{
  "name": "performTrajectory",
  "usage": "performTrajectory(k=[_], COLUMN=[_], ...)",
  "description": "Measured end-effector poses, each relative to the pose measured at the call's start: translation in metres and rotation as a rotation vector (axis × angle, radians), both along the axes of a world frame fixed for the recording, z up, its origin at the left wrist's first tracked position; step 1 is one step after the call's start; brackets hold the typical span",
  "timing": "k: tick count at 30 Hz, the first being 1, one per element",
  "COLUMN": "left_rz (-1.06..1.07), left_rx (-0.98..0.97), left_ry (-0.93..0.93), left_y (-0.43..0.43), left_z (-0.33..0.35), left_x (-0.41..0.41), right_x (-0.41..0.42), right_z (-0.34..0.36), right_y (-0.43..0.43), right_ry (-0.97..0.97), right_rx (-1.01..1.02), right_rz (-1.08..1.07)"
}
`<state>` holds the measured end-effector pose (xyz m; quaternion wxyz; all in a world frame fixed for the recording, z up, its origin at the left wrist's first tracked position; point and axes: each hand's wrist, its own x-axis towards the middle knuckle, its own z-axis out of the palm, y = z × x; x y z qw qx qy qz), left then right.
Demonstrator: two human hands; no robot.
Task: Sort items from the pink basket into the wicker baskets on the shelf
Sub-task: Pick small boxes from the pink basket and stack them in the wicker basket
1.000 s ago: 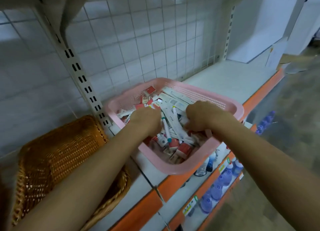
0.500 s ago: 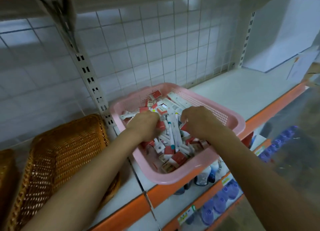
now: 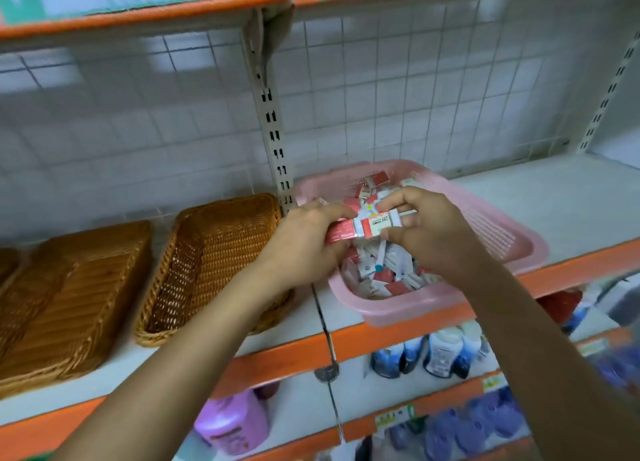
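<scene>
Shelving [image 3: 554, 197] with orange edging carries everything. On it sit an outer wicker basket [image 3: 69, 287] at the far left and a nearer wicker basket [image 3: 214, 252] just left of the slotted upright [image 3: 273, 131], neither showing any item inside. To the right is the pink basket [image 3: 519, 249], heaped with small red and white packs and pens.

Half a second ago both hands were down among that heap. Now they are raised above it. The left hand [image 3: 304, 242] grips one end and the right hand [image 3: 433, 232] pinches the other end of a red and white bundle of packs [image 3: 363, 226], held level over the pink basket's left part.

I judge a batch is picked and ready to travel left to the nearer wicker basket. The way looks open, with only the two basket rims between. Bottles [image 3: 443, 353] stand on the shelf below.
</scene>
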<state>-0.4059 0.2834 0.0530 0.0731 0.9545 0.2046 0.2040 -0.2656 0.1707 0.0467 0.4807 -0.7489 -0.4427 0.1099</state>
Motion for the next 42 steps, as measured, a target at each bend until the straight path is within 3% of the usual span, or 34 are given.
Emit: performTrajectory(k=[10,20,22,25,29,34,42], left_rz=[0.063,0.264,0.33,0.439,0.487,0.464,0.437], left_rx=[-0.009,0.027,0.076,0.153,0.253,0.288,0.274], left_ry=[-0.151,-0.142,-0.145,-0.156,-0.117,-0.039,0.02], left_y=[-0.012,0.001,0.007,0.016,0.024,0.04,0.076], left_z=[-0.007,-0.01,-0.009,-0.007,-0.01,-0.02,-0.024], left_x=[-0.081,-0.203,-0.235,-0.282,-0.332,-0.38,-0.441], right_x=[-0.071,-0.193,-0.227,-0.278,-0.337,-0.395,-0.447], right_z=[0.006,0.009,0.004,0.0,0.002,0.007,0.003], right_y=[0.008,0.044,0.056,0.071,0.09,0.116,0.174], right_ry=[0.202,0.356,0.577,1.125,1.307,1.285,0.808], right_rx=[0.045,0.054,0.107,0.165,0.106,0.063,-0.081], right_rz=[0.253,0.357,0.344,0.365,0.412,0.403,0.565])
